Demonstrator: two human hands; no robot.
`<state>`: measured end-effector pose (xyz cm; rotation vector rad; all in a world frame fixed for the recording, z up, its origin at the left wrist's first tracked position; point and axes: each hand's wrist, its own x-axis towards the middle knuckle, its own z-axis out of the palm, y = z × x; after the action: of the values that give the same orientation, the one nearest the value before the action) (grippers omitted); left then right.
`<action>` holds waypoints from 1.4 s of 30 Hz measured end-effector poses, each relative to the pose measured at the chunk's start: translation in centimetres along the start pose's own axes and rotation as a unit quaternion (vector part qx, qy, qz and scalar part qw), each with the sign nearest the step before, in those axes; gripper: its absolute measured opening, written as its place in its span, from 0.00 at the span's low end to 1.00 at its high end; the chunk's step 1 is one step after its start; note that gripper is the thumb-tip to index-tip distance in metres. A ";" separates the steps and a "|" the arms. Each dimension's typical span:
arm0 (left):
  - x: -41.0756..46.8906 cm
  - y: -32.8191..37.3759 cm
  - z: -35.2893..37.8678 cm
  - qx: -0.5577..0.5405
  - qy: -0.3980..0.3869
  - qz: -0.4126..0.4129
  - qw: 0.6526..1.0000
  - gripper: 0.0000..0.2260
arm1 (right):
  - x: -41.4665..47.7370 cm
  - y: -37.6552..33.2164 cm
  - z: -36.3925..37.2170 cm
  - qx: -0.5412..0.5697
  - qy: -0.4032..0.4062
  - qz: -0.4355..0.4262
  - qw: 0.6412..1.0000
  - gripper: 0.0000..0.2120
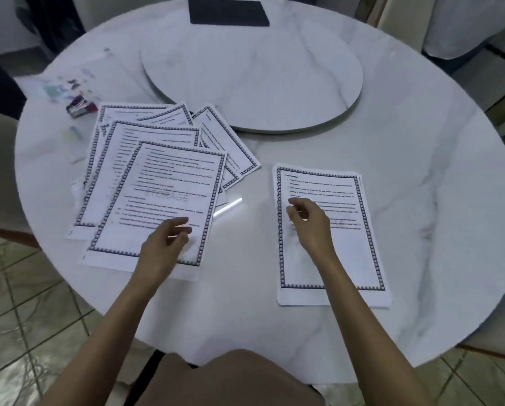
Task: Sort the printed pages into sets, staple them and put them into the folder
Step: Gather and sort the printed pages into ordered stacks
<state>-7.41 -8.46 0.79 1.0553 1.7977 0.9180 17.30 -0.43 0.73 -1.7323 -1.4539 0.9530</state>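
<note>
Several printed pages with dark patterned borders lie fanned in a loose pile on the left of the round white table. My left hand hovers over the bottom of the top page, fingers loosely curled, holding nothing. A neat small stack of pages lies to the right. My right hand hangs above that stack with relaxed curled fingers, holding nothing. A small red and silver stapler sits at the far left. A clear plastic folder with blurred coloured contents lies behind the stapler.
A round marble turntable takes up the table's middle. A dark flat rectangular object lies at the far edge. Chairs stand around the table, and tiled floor shows at the lower left.
</note>
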 end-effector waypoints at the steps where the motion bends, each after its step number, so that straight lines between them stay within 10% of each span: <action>1: 0.4 -0.3 -1.0 -0.003 0.001 -0.001 1.000 0.12 | -0.2 -0.5 0.9 -0.003 -0.002 0.004 1.000 0.11; 20: 9.6 -4.1 -16.8 -0.011 -0.031 -0.010 0.999 0.14 | -2.5 -5.8 15.0 -0.121 0.035 0.112 0.986 0.16; 42: 10.2 -3.6 -13.8 -0.084 -0.102 -0.099 0.986 0.19 | -1.9 -7.1 16.1 -0.113 0.001 0.130 0.985 0.15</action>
<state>-24.01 -2.97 -0.09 0.8158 1.5925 0.7952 -0.30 -0.56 -1.08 -2.1290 -1.4024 0.9459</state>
